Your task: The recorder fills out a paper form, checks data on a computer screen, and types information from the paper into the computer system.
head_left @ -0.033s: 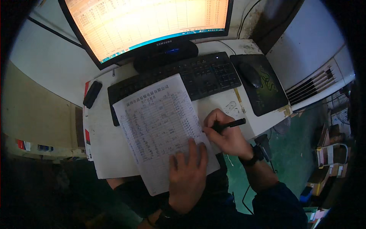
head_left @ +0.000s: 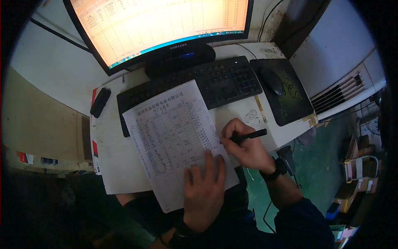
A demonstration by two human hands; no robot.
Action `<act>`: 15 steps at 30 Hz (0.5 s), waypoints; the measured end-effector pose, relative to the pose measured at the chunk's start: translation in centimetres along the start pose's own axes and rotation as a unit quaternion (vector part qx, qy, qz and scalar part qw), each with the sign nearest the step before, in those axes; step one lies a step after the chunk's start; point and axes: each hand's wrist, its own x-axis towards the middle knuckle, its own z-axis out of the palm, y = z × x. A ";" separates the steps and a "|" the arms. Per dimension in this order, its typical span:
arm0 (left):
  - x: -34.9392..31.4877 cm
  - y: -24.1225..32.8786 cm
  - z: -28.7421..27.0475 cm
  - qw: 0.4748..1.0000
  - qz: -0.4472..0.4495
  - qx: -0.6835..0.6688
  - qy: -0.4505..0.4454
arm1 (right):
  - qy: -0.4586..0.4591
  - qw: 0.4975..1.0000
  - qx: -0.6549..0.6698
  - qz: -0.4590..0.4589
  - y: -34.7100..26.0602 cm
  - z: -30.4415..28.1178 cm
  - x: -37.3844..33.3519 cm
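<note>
near the middle of the near edge of the white desk (head_left: 118,166), a printed paper sheet (head_left: 166,137) filled with handwriting lies tilted, its lower end reaching out past this edge and its upper end covering a part of the black keyboard (head_left: 226,85). the left hand (head_left: 205,191) of the person rests flat upon the lower right part of the sheet, with the fingers stretched and gripping nothing. the right hand (head_left: 248,151) is at the right side of the sheet and grips a black pen (head_left: 259,133) between thumb and fingers; the tip is hidden, so one cannot tell if it touches the paper. along the right edge of the desk lies a dark mouse pad (head_left: 286,110), carrying a black mouse (head_left: 271,81). at the far edge stands a lit monitor (head_left: 166,25), and near the left edge lies a small black object (head_left: 100,102)
</note>
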 end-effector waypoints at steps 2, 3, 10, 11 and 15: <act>0.0 -0.2 0.0 1.000 -0.001 -0.001 0.001 | -0.008 1.000 -0.020 -0.003 0.2 -0.1 0.1; 0.0 -0.3 0.0 1.000 -0.002 -0.002 0.003 | -0.015 0.999 -0.041 -0.007 0.3 -0.1 0.2; -0.6 -0.3 0.1 1.000 -0.015 -0.019 0.000 | -0.010 0.997 -0.045 -0.059 1.3 0.1 0.0; -0.6 -0.2 0.2 1.000 -0.014 -0.026 0.000 | 0.016 1.000 0.007 -0.008 0.5 0.0 -0.2; -1.6 -0.4 0.0 0.997 -0.025 -0.073 -0.028 | 0.043 0.989 0.117 0.083 -1.0 0.2 -0.3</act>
